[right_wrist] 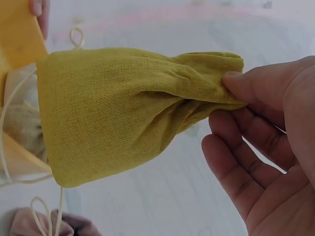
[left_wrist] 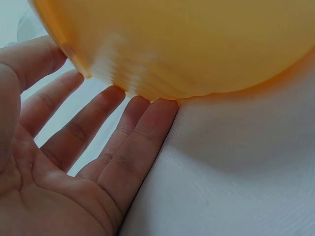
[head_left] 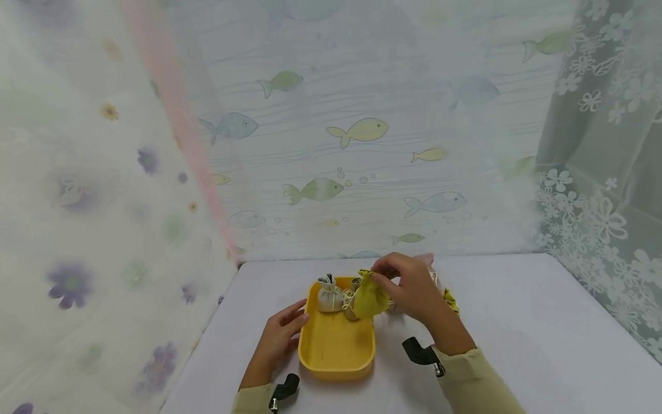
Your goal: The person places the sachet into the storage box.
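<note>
A yellow-green drawstring pouch [head_left: 371, 296] hangs from my right hand [head_left: 414, 284], over the right side of a yellow tray [head_left: 336, 368]. In the right wrist view the thumb and fingers of that hand [right_wrist: 275, 132] pinch the gathered top of the pouch [right_wrist: 113, 108], and its pale cords dangle loose. My left hand [head_left: 279, 336] is at the tray's left side. Its fairly straight fingertips [left_wrist: 162, 110] touch the tray's outer wall [left_wrist: 197, 54] in the left wrist view. Inside the tray's far end stand a light grey pouch [head_left: 329, 299] and a brown pouch [head_left: 350, 313], partly hidden by the yellow-green one.
To the right of the tray, behind my right hand, lie a pinkish pouch [right_wrist: 32, 222] and a patterned yellow piece of cloth [head_left: 451, 300]. White cloth covers the table [head_left: 517, 322]. Fish-print curtain [head_left: 362, 190] hangs at the table's far edge.
</note>
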Action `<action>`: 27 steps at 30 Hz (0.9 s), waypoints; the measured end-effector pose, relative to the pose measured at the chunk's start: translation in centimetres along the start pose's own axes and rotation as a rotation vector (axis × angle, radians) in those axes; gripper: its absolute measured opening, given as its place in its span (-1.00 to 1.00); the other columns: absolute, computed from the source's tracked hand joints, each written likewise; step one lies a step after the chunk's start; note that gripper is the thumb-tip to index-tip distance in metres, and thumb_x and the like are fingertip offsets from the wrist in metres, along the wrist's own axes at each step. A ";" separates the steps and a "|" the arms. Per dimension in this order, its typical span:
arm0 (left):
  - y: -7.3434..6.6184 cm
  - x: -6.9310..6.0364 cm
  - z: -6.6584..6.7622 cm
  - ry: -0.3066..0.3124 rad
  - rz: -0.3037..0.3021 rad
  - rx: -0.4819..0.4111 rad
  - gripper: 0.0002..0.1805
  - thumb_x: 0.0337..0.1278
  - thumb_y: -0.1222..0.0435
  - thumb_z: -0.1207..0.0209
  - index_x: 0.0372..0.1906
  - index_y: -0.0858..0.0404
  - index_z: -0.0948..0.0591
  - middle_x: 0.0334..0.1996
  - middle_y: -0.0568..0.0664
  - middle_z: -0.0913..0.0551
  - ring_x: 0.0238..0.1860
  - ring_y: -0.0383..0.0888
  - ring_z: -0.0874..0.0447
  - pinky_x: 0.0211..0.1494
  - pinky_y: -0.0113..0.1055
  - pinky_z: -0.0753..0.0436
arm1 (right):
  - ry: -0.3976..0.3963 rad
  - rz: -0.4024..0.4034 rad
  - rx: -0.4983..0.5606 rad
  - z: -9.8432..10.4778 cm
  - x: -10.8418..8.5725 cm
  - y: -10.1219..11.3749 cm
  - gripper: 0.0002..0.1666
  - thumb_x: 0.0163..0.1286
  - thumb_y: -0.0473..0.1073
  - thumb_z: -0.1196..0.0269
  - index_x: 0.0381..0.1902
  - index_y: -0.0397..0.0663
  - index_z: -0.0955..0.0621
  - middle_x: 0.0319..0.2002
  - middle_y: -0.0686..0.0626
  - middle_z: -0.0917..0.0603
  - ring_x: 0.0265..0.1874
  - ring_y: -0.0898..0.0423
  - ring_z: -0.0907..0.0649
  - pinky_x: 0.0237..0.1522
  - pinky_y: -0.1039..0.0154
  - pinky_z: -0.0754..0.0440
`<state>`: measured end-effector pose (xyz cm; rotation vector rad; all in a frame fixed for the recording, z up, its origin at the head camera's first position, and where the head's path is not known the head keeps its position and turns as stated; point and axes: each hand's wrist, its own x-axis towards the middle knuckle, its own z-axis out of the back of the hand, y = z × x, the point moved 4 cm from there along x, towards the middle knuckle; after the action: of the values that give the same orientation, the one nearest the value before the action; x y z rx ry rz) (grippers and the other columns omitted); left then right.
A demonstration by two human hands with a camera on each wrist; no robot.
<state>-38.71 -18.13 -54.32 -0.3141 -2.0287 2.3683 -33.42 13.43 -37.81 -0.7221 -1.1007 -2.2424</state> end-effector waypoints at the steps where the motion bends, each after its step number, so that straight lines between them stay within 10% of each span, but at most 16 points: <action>1: 0.0 0.0 0.0 0.002 -0.003 0.002 -0.37 0.34 -0.05 -0.31 0.47 -0.11 -0.50 0.44 0.16 -0.49 0.22 0.00 -0.69 0.12 -0.14 -0.77 | 0.000 0.002 0.008 -0.3 0.2 0.0 -0.88 0.38 -0.23 -0.42 -0.15 0.02 -0.70 -0.24 0.16 -0.73 -0.29 0.29 -0.70 -0.18 0.33 -0.78; 27: -0.1 -0.1 0.1 -0.001 0.000 -0.015 -0.23 0.15 -0.18 -0.38 0.46 -0.10 -0.51 0.41 0.14 -0.53 0.24 -0.02 -0.68 0.13 -0.14 -0.77 | 0.227 -0.134 0.051 -10.9 1.3 -0.2 -0.93 0.47 -0.13 -0.36 -0.12 0.10 -0.71 -0.23 0.23 -0.69 -0.26 0.33 -0.66 -0.09 0.40 -0.73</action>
<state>-38.67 -18.24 -54.22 -0.3132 -2.0480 2.3542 -36.94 4.34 -42.77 -0.3708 -1.1171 -2.3307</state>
